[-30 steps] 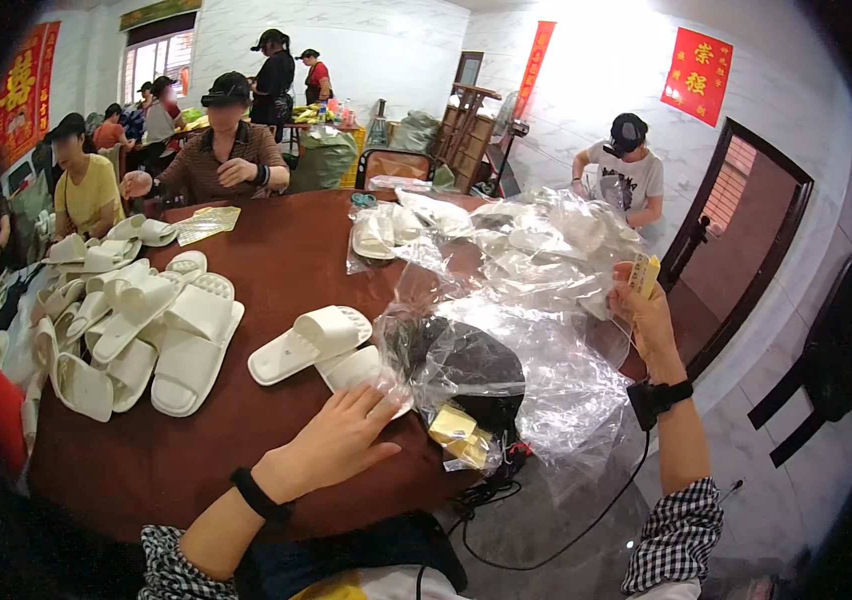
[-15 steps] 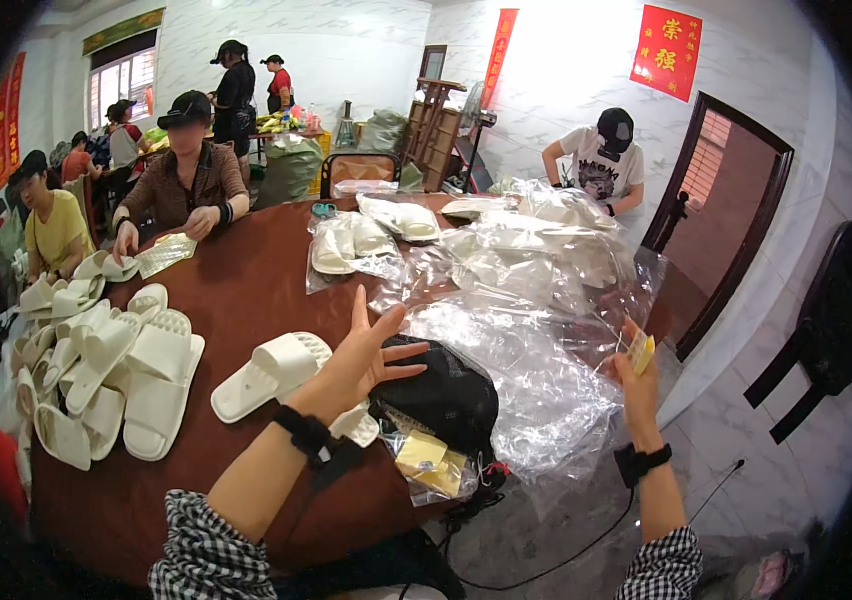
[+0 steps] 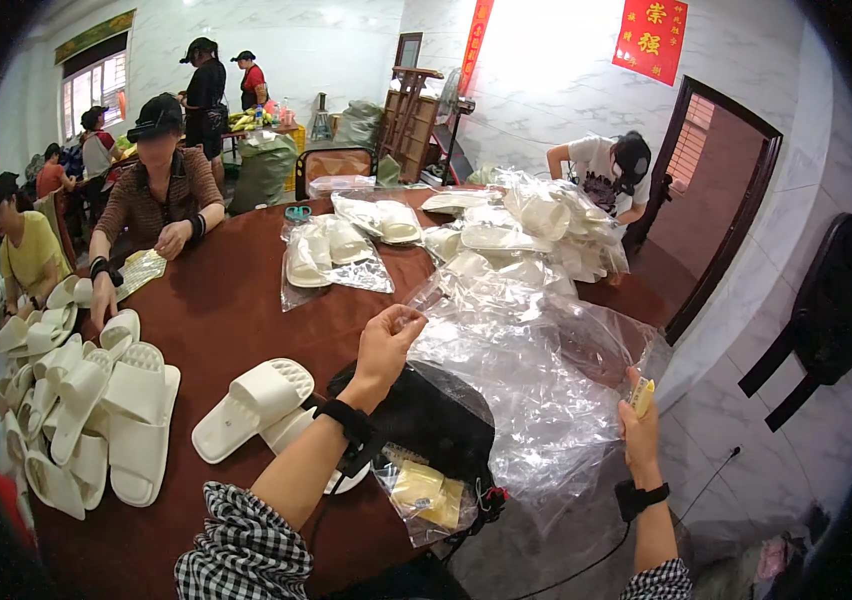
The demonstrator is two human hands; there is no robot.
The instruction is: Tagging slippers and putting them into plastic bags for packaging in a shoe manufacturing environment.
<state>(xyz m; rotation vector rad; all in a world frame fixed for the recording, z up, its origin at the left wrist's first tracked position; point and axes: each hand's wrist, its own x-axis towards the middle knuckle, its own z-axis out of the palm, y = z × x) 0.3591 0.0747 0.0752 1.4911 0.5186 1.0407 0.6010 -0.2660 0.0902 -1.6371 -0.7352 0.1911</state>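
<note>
A large clear plastic bag (image 3: pixel 536 385) spreads over the table's right edge. At its left edge, the fingertips of my left hand (image 3: pixel 384 348) are pinched together on the film. My right hand (image 3: pixel 639 432) is closed at the bag's right side on a small yellow card (image 3: pixel 643 398), with the film at its fingers. Under my left forearm lies a pair of cream slippers (image 3: pixel 246 412), partly hidden by the arm. Below the left hand rests a black mesh bag (image 3: pixel 446 412), and beside it a clear packet of yellow cards (image 3: pixel 424 494).
Cream slippers (image 3: pixel 136 430) are heaped on the left of the brown table (image 3: pixel 216 285). Bagged slippers (image 3: pixel 331 250) and a larger bagged pile (image 3: pixel 536 220) lie at the far side. A person (image 3: pixel 161 190) sits across; another (image 3: pixel 611 175) leans in at the right.
My left hand, spread before, has closed on the bag's edge. The right hand keeps the yellow card. The view has shifted slightly, and the person at the far right bends lower.
</note>
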